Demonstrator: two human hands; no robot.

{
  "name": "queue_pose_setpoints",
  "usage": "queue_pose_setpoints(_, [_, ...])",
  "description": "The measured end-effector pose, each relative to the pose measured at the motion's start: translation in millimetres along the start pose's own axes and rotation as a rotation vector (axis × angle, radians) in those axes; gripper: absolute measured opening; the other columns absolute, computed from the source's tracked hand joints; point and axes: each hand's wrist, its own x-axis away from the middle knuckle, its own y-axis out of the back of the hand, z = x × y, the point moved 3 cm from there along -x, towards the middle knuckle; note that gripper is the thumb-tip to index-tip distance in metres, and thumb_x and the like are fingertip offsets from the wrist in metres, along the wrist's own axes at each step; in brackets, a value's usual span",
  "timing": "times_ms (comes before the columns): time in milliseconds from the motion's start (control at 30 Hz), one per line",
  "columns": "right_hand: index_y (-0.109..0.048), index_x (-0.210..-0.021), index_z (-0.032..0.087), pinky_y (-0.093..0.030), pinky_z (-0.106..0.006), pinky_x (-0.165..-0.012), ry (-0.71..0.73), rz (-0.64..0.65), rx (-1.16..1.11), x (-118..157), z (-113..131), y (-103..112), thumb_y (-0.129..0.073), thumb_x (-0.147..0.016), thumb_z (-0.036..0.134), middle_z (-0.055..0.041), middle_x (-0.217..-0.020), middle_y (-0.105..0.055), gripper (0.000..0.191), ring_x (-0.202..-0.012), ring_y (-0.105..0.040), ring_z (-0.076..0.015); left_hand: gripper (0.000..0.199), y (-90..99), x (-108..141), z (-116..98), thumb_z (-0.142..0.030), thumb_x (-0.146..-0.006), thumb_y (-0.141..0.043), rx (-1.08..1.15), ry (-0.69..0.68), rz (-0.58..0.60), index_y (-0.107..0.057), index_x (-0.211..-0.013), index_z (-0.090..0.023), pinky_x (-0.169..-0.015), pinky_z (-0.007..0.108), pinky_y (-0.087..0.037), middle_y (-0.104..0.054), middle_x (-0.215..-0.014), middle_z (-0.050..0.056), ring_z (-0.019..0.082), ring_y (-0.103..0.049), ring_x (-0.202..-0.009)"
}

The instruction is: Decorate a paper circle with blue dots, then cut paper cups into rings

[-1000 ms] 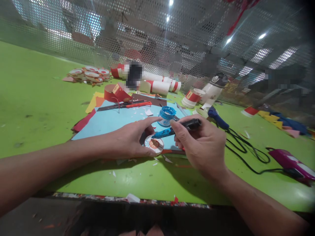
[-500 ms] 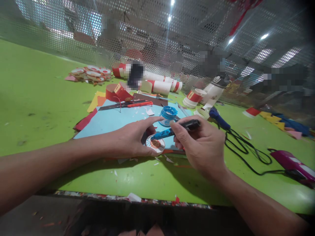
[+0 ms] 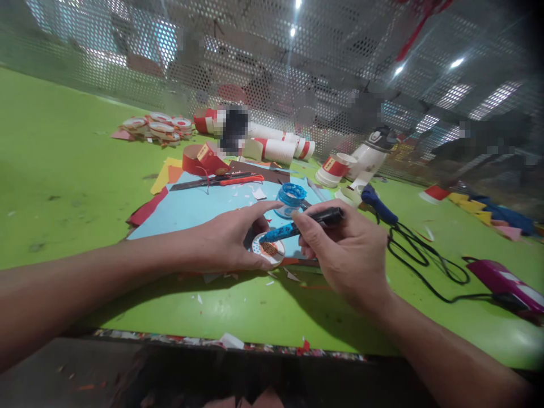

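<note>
A small round white disc (image 3: 278,256) with an orange-brown patterned middle and blue dots on its left side lies in front of me. My left hand (image 3: 238,238) steadies it, thumb along the near edge and other fingers curled behind; the index finger stretches toward a blue-smeared open jar (image 3: 290,199). Between thumb and fingers, my right hand (image 3: 348,249) grips a marker pen (image 3: 283,231), its front half coated in blue and its rear end black. The blue tip meets the disc's left part, or hovers just over it.
Light blue paper (image 3: 199,209) covers the green table (image 3: 170,306) under the jar. Orange-handled scissors (image 3: 242,179), a red paper band (image 3: 196,158) and paper cups (image 3: 276,150) sit beyond. On the right are a corded blue-handled tool (image 3: 380,205) and a magenta device (image 3: 505,286).
The marker pen's tip has shifted very slightly left on the disc. My left hand and the other things look unmoved.
</note>
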Motion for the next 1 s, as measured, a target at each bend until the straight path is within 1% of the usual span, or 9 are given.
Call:
queue_pose_setpoints(133, [-0.062, -0.076, 0.018, -0.042, -0.024, -0.046, 0.008, 0.001, 0.01, 0.5, 0.7, 0.3, -0.072, -0.084, 0.035, 0.0054, -0.054, -0.055, 0.021, -0.045, -0.049, -0.0083, 0.081, -0.1, 0.0, 0.0, -0.027, -0.071, -0.071, -0.012, -0.02, 0.005, -0.038, -0.145, -0.023, -0.064, 0.028, -0.043, -0.06, -0.084, -0.001, 0.017, -0.055, -0.073])
queue_pose_setpoints(367, [-0.062, -0.077, 0.018, -0.041, -0.022, -0.045, 0.041, 0.06, 0.058, -1.3, 3.5, 2.3, -0.07, -0.085, 0.035, 0.0063, -0.054, -0.056, 0.02, -0.045, -0.049, -0.0076, 0.083, -0.6, 0.2, 0.2, -0.026, -0.071, -0.072, -0.001, -0.004, 0.013, -0.035, -0.146, -0.021, -0.064, 0.027, -0.043, -0.06, -0.084, 0.0, 0.017, -0.055, -0.074])
queue_pose_setpoints(500, [-0.061, -0.076, 0.018, -0.041, -0.021, -0.046, 0.083, 0.07, 0.068, -2.0, 7.5, 1.7, -0.071, -0.085, 0.032, 0.0069, -0.055, -0.056, 0.02, -0.045, -0.049, -0.0064, 0.087, -1.0, 0.1, 0.2, -0.026, -0.072, -0.071, -0.003, 0.006, 0.028, -0.031, -0.148, -0.02, -0.068, 0.03, -0.045, -0.064, -0.095, 0.004, 0.021, -0.059, -0.08])
queue_pose_setpoints(633, [-0.062, -0.077, 0.017, -0.043, -0.021, -0.048, 0.128, 0.086, 0.101, -0.8, 10.0, 1.0, -0.072, -0.084, 0.03, 0.0061, -0.057, -0.057, 0.018, -0.046, -0.051, -0.0064, 0.088, -0.5, 0.3, 0.3, -0.032, -0.073, -0.071, -0.009, 0.004, 0.033, -0.029, -0.15, -0.019, -0.073, 0.034, -0.046, -0.065, -0.103, 0.007, 0.023, -0.061, -0.087])
queue_pose_setpoints(733, [-0.063, -0.079, 0.017, -0.044, -0.023, -0.048, 0.109, 0.027, 0.067, -0.1, 9.0, 3.6, -0.071, -0.085, 0.031, 0.005, -0.058, -0.058, 0.018, -0.047, -0.051, -0.0074, 0.089, 0.0, 0.7, 1.4, -0.034, -0.074, -0.071, -0.029, 0.011, 0.021, -0.029, -0.15, -0.019, -0.069, 0.031, -0.045, -0.063, -0.099, 0.005, 0.021, -0.059, -0.082])
queue_pose_setpoints(833, [-0.063, -0.08, 0.018, -0.044, -0.024, -0.047, 0.077, -0.058, 0.034, -0.9, 7.6, 7.2, -0.071, -0.086, 0.036, 0.0026, -0.062, -0.06, 0.02, -0.049, -0.053, -0.0091, 0.084, 0.4, 0.6, 1.0, -0.033, -0.073, -0.072, -0.039, -0.011, 0.001, -0.034, -0.147, -0.021, -0.068, 0.029, -0.044, -0.062, -0.094, 0.003, 0.019, -0.056, -0.079])
queue_pose_setpoints(900, [-0.063, -0.079, 0.018, -0.044, -0.024, -0.046, 0.064, -0.065, 0.039, -1.7, 6.8, 7.7, -0.07, -0.086, 0.037, 0.0018, -0.063, -0.061, 0.021, -0.05, -0.054, -0.0098, 0.082, 0.2, 0.2, 0.4, -0.031, -0.072, -0.073, -0.032, -0.022, 0.005, -0.037, -0.146, -0.021, -0.069, 0.03, -0.044, -0.062, -0.095, 0.003, 0.019, -0.057, -0.08])
queue_pose_setpoints(1000, [-0.062, -0.078, 0.019, -0.043, -0.024, -0.045, 0.05, -0.029, 0.064, -2.3, 5.3, 6.1, -0.07, -0.085, 0.037, 0.0031, -0.059, -0.059, 0.022, -0.049, -0.052, -0.0096, 0.087, 0.3, -0.3, 0.9, -0.032, -0.071, -0.074, -0.024, 0.001, 0.013, -0.034, -0.148, -0.02, -0.073, 0.032, -0.045, -0.063, -0.099, 0.005, 0.021, -0.059, -0.084])
